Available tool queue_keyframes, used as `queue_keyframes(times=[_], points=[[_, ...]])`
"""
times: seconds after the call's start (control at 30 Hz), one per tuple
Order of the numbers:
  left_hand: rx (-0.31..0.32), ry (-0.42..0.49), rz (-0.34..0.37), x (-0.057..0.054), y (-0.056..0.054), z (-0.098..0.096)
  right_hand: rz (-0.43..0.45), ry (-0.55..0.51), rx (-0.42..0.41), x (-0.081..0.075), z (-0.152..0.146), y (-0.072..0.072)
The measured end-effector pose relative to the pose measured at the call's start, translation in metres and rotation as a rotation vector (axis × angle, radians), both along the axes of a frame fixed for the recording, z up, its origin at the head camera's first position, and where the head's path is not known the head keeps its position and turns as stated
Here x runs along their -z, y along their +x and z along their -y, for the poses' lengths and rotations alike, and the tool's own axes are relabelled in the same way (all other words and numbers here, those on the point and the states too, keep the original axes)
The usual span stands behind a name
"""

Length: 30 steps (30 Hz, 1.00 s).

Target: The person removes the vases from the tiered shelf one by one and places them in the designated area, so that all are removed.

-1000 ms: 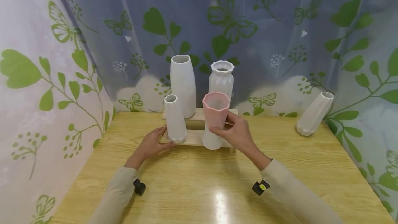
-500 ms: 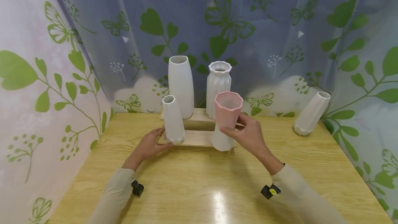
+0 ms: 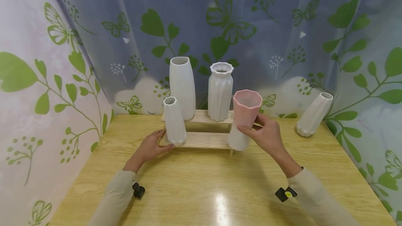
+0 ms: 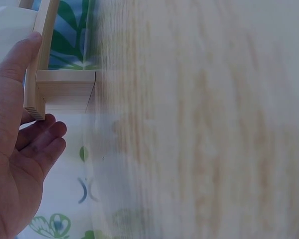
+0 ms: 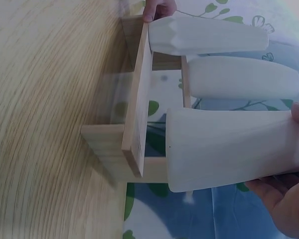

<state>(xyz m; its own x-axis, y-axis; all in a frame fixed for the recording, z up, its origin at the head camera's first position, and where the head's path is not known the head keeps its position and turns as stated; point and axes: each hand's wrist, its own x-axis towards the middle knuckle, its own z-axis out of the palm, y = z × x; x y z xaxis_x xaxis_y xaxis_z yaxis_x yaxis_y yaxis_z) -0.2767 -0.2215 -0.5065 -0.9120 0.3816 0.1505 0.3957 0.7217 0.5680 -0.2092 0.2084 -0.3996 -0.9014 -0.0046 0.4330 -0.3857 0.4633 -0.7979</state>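
Note:
My right hand (image 3: 267, 135) grips a pink-and-white vase (image 3: 246, 114) around its narrow middle, pink rim up. The vase's base overlaps the right end of the lower step of a two-step wooden stand (image 3: 207, 140); in the right wrist view, a gap separates the base of this vase (image 5: 234, 147) from the lower board. At the stand's left end, my left hand (image 3: 152, 145) pinches the lower board, thumb on its front edge; the left wrist view has its fingers (image 4: 47, 142) curled behind the board. Just beside it, a slim white vase (image 3: 175, 123) stands on that step.
On the upper step are a tall smooth white vase (image 3: 183, 90) and a fluted white vase (image 3: 220, 97) with a ruffled rim. Another slim white vase (image 3: 314, 114) stands at the table's far right. A patterned curtain (image 3: 188, 27) hangs behind the wooden table (image 3: 194, 191).
My right hand has carried the pink-and-white vase rightward, from in front of the fluted vase to the stand's right end. My left hand has kept its place on the stand.

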Motion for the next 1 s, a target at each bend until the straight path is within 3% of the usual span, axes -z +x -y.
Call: queue_keyframes(times=[0.3,1.0], points=[[-0.016,-0.007,0.009,-0.002,0.001,-0.001,-0.028,0.027,0.051,-0.004,-0.022,0.002],[-0.003,0.004,0.014,-0.001,0.001,0.000,0.026,0.021,0.202,0.005,-0.062,-0.017]])
